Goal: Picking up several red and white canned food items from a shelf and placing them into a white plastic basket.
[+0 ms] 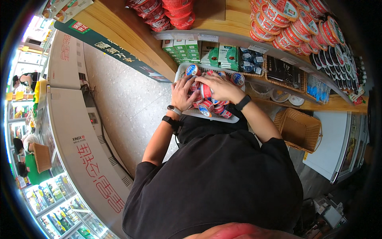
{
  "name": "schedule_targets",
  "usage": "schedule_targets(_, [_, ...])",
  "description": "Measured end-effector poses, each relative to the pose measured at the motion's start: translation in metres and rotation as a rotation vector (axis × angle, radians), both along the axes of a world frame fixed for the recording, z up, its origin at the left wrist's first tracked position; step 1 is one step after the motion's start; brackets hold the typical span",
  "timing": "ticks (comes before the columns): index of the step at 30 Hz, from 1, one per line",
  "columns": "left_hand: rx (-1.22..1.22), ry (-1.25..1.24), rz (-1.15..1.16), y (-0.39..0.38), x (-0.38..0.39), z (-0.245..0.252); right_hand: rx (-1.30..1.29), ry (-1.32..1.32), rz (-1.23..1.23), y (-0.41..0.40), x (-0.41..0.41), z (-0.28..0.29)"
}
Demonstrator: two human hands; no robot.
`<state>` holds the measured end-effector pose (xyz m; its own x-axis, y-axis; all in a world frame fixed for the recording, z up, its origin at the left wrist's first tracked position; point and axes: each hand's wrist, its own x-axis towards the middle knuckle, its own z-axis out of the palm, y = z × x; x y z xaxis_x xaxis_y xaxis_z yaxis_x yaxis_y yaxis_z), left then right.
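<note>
A white plastic basket (206, 115) full of small sealed cups with red sides and blue-and-white lids stands before me, below the shelf. Over its left part lies my left hand (182, 92), fingers bent down onto the cups; what its fingertips hold is hidden. My right hand (219, 86) reaches in from the right, its thumb side against a red cup (206, 90) that lies between the two hands. Whether the right hand grips that cup is not plain. More cups, such as one with a blue lid (237, 79), lie around the hands.
Wooden shelves (235, 18) beyond the basket hold stacked red cups (277, 18), green-and-white boxes (186, 49) and wicker baskets of packets (283, 71). An empty wicker basket (295, 130) stands at right beside a white freezer (325, 134). Long white freezers (74, 125) line the left; people are beyond them.
</note>
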<state>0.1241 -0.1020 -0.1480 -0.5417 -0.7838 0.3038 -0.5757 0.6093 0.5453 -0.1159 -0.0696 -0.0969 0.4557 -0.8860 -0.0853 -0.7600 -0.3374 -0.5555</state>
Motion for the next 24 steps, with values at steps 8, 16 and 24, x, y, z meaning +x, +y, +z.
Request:
schedule_targets(8, [0.062, 0.093, 0.049, 0.015, 0.013, -0.018, -0.238, -0.114, -0.031, 0.031, -0.007, -0.011])
schedule_targets(16, [0.166, 0.110, 0.046, 0.021, 0.036, -0.027, -0.952, -0.734, -0.328, -0.029, 0.011, 0.207])
schedule_targets(24, [0.126, 0.101, 0.057, 0.017, 0.041, -0.049, -1.135, -0.678, -1.096, -0.268, -0.073, 0.280])
